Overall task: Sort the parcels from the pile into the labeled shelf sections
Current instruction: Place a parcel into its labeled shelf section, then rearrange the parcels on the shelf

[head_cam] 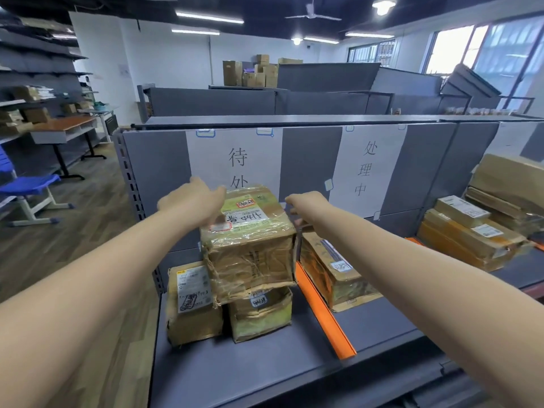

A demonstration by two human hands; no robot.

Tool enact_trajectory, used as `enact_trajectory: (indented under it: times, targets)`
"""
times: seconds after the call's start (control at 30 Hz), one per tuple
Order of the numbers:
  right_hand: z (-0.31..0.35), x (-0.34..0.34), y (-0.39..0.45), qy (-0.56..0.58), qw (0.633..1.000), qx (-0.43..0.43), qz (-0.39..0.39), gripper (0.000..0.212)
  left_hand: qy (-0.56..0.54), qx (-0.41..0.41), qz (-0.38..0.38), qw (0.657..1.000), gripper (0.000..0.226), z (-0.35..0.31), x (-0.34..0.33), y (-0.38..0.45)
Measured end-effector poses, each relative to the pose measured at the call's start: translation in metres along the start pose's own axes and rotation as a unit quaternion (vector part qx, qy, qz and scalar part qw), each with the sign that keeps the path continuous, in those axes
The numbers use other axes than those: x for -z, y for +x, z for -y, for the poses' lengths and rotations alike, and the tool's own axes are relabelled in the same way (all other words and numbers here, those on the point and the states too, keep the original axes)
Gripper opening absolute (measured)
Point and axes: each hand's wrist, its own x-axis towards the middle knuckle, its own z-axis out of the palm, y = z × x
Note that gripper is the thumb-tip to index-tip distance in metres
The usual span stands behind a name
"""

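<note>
While I look down through the head camera, I see both my arms reaching out to the top parcel, a brown cardboard box wrapped in shiny clear tape. It sits on two other boxes, the left lower box and the middle lower box, in the left shelf section.

My left hand lies on the far left edge of the top parcel, fingers fairly straight, touching it and not curled round it. My right hand is just beside the far right corner. Its fingers bend down behind the box, so I cannot tell if it is holding anything.

I think the top parcel is a bit heavy and stiff, but its front is crumpled, so it may give a little. The tape looks slippery. I would hold it on both sides, flat palms pressing in, not by the loose tape.

The left section has a paper sign behind it. An orange divider splits it from the middle section, which holds one taped box under a second sign. Further right sits a stack of flat parcels.
</note>
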Motion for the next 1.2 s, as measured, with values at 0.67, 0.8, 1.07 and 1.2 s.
enact_trajectory:
  times: [0.67,0.8,1.07,1.2]
  targets:
    - [-0.134,0.249,-0.076,-0.145,0.980,0.050,-0.129,0.050,-0.153,-0.254,0.210,0.932,0.053,-0.228,-0.089,-0.091]
    - [-0.180,0.320,-0.089,-0.152,0.977,0.014,-0.152,0.052,-0.158,-0.262,0.272,0.913,0.052,-0.282,-0.118,-0.125]
    - [-0.274,0.455,-0.118,-0.153,0.971,-0.050,-0.179,0.056,-0.167,-0.272,0.316,0.894,0.056,-0.404,-0.179,-0.199]
    - [-0.310,0.505,-0.128,-0.143,0.968,-0.072,-0.193,0.053,-0.168,-0.292,0.332,0.881,0.060,-0.459,-0.208,-0.236]
